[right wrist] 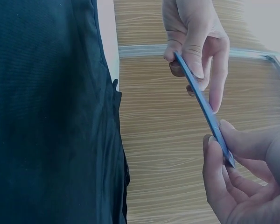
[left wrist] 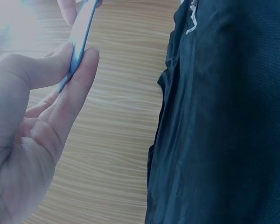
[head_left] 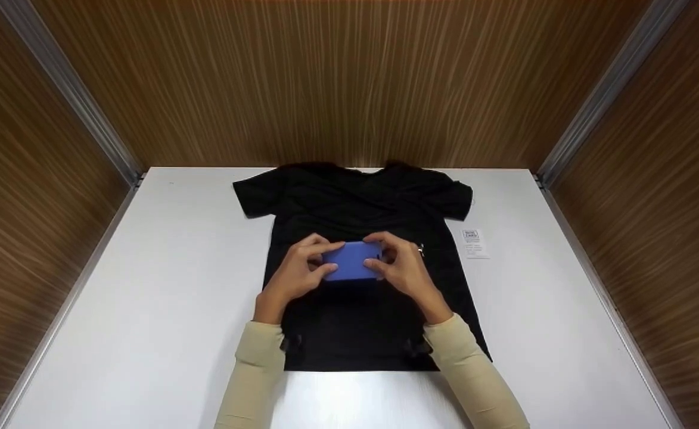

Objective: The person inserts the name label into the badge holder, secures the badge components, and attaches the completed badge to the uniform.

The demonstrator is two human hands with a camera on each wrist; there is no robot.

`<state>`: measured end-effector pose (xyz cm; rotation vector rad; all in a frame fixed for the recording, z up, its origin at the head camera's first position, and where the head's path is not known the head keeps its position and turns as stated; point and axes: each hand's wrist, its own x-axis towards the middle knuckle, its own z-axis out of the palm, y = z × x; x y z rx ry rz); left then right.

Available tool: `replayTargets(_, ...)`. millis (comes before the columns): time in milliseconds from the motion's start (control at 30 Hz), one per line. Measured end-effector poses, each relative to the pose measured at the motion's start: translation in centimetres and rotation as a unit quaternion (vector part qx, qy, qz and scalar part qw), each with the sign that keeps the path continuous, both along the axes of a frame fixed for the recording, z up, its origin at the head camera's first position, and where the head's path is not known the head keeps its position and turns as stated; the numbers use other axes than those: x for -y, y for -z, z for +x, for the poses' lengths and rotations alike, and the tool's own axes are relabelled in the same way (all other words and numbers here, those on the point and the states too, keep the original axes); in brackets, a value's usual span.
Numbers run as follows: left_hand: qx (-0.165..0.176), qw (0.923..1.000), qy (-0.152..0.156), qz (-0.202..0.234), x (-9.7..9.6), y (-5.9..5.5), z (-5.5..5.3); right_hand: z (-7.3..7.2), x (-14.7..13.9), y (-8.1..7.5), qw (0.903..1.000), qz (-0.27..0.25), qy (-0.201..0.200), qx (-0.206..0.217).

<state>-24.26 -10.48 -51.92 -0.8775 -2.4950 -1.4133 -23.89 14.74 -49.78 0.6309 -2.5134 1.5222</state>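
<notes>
Both hands hold a thin, flat blue rectangular card (head_left: 349, 260) over the middle of a black T-shirt (head_left: 373, 339). The left hand (head_left: 298, 268) pinches its left end between thumb and fingers. At the other end, the right hand (head_left: 406, 268) pinches it the same way, near a small dark mark on the blue face. From the right wrist, the card (right wrist: 203, 100) appears edge-on and slanted, with thumbs on one side and fingers on the other. The T-shirt lies spread out, its short sleeves and neckline toward the back.
A white tag (head_left: 474, 244) with a printed square and small text lies beside the shirt's right side. The white table (head_left: 164, 286) is bounded by wood-grain panels (head_left: 349, 83) at the back and sides. Metal rails (head_left: 81, 101) run along the panel corners.
</notes>
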Motion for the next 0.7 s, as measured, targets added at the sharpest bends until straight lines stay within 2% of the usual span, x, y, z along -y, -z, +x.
replayTargets(333, 0.018, 0.9996, 0.009, 0.022, 0.01, 0.03, 0.06, -0.05, 0.11, -0.03, 0.9992, 0.027, 0.013, -0.027)
replayTargets(700, 0.012, 0.9998, 0.007, 0.018, 0.1, -0.06, 0.13, -0.01, 0.15, -0.04, 0.9995, 0.022, 0.013, -0.021)
